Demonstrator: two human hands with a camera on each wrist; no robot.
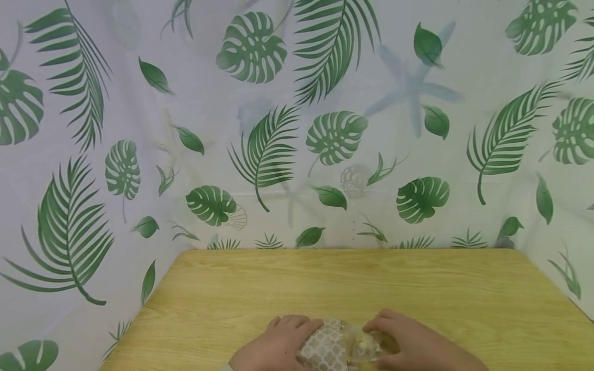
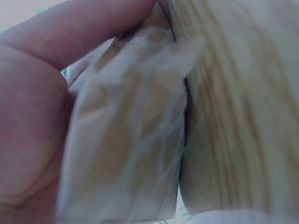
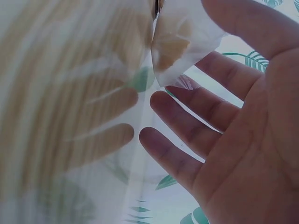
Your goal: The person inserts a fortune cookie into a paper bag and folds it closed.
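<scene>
A packet (image 1: 326, 342) with a white-and-beige lattice pattern lies at the table's front edge in the head view. My left hand (image 1: 280, 345) grips its left side. In the left wrist view the thumb of my left hand (image 2: 35, 112) lies along the creased packet (image 2: 124, 149). Clear crinkled plastic (image 1: 364, 346) with something pale in it adjoins the packet's right side, held by my right hand (image 1: 415, 341). In the right wrist view, thumb and forefinger of my right hand (image 3: 257, 121) pinch a beige-patched translucent piece (image 3: 173, 46); the other fingers are extended.
The wood-grain table (image 1: 325, 281) spreads beyond both hands to its back edge. A pale cloth (image 1: 287, 154) printed with green leaves and faint starfish hangs behind the table and along both sides.
</scene>
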